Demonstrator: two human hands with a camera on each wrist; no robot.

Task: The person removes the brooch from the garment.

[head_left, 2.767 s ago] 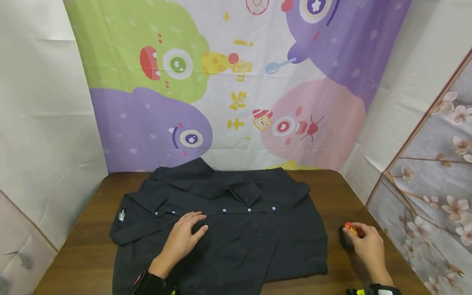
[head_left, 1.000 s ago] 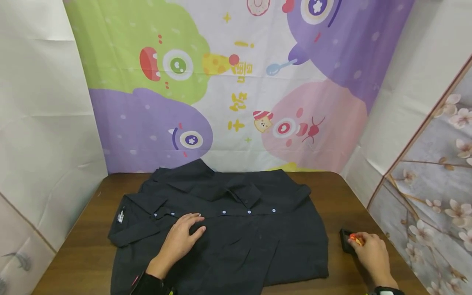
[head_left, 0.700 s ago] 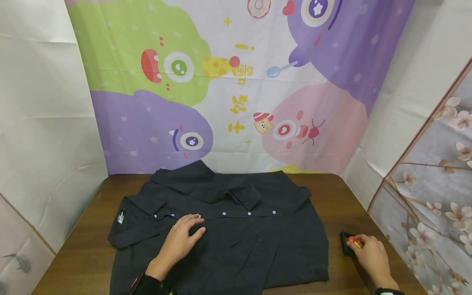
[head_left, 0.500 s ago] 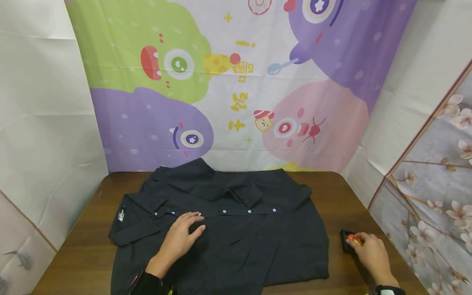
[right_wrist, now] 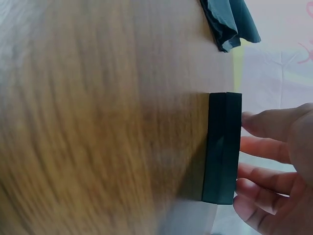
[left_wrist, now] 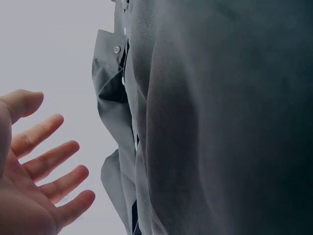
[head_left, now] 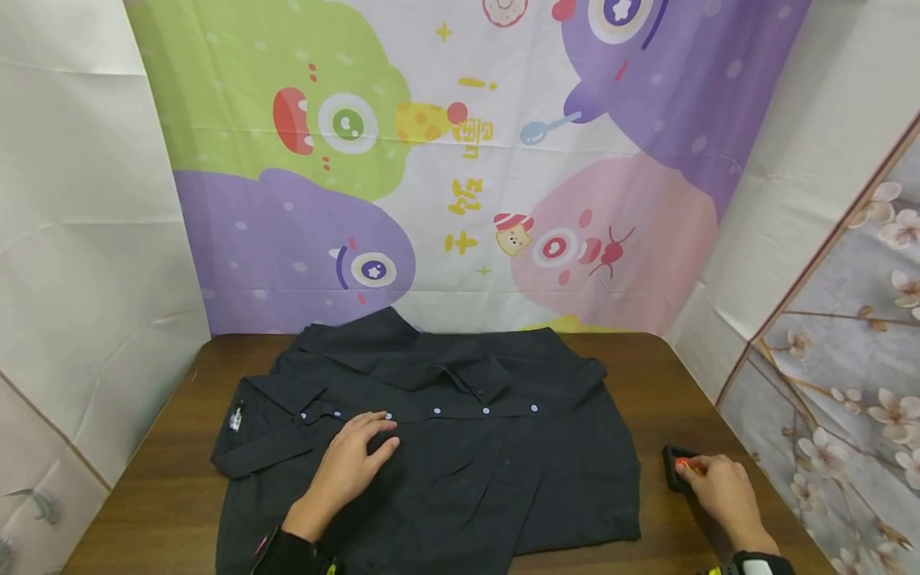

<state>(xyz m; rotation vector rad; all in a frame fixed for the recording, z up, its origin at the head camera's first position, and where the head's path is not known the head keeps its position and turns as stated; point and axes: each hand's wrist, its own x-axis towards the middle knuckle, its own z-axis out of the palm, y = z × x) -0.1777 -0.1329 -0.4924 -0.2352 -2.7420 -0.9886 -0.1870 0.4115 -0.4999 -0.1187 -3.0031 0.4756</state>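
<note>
A dark button-up shirt (head_left: 460,479) with pale buttons lies spread across the wooden table. My left hand (head_left: 354,459) is over its front, fingers spread and relaxed near the button line; in the left wrist view that hand (left_wrist: 36,181) holds nothing. At the right, my right hand (head_left: 722,487) pinches a small red-and-yellow thing (head_left: 683,464) at the top of a small black box (head_left: 673,471). In the right wrist view the fingertips (right_wrist: 247,120) are right at the box's upper face, and the small thing is hidden behind the box.
The brown table (head_left: 676,383) ends at a cartoon-printed cloth (head_left: 460,287) behind. White sheeting (head_left: 86,200) hangs on the left, a flowered panel (head_left: 848,415) on the right. A white tag (head_left: 235,419) shows inside the shirt's left part.
Compared with 2.8 s ago, my right hand is slightly farther right and nearer me, uncovering more of the black box. The red-and-yellow thing shows less now. My left hand has barely moved.
</note>
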